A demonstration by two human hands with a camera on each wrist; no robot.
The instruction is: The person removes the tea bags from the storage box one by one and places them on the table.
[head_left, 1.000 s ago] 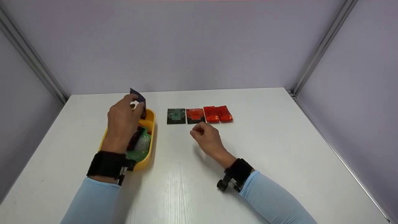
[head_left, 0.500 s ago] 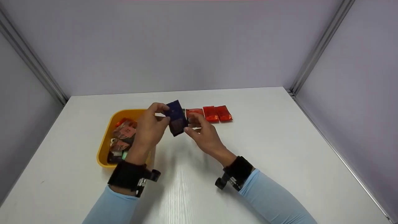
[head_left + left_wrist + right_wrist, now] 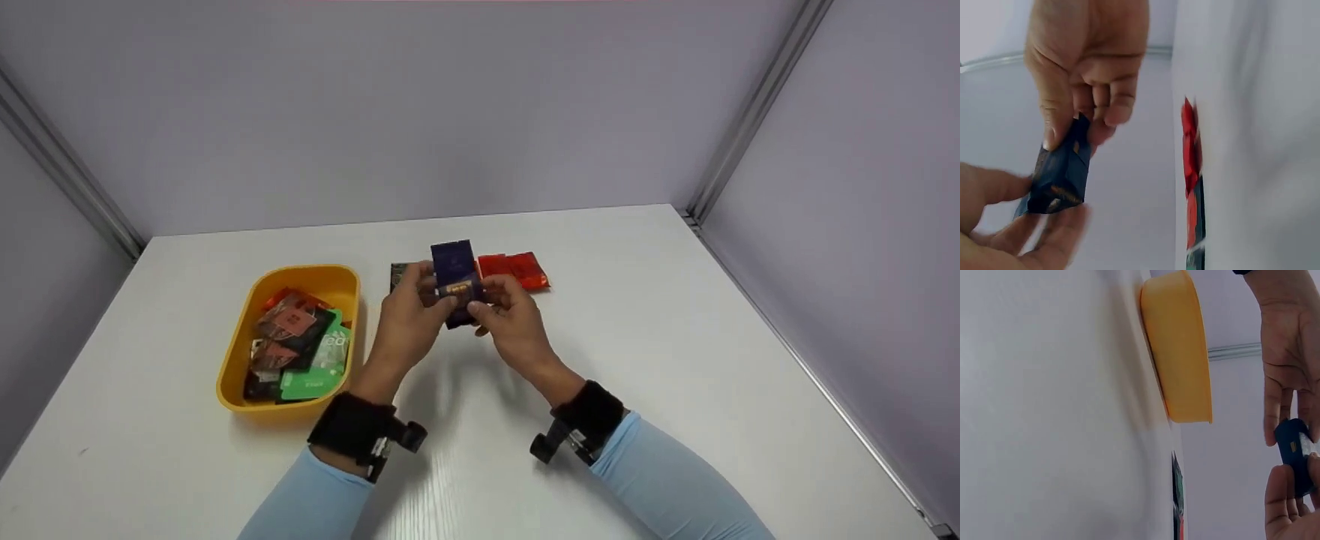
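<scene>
Both hands hold a dark blue sachet (image 3: pixel 453 259) in front of the person, above the table. My left hand (image 3: pixel 407 321) pinches its left edge, thumb on the near face. On the opposite edge, my right hand (image 3: pixel 520 330) grips it between thumb and fingers. Part of the sachet looks folded or bulging, with gold lettering near the thumbs. Behind the hands lie two red packets (image 3: pixel 528 270) side by side. To their left, a dark green sachet (image 3: pixel 397 274) is partly covered by the left hand. An orange and black sachet (image 3: pixel 1192 219) is mostly hidden in the head view.
A yellow basket (image 3: pixel 225 375) stands on the left of the white table (image 3: pixel 645 322). Inside are several packets, including a green one (image 3: pixel 319 375) and a reddish one (image 3: pixel 292 321) on top. Grey panels (image 3: pixel 480 112) enclose the back and sides.
My left hand has drawn the blue sachet out of the basket and carried it right. My right hand has come to grip it too, and the sachet has turned more upright.
</scene>
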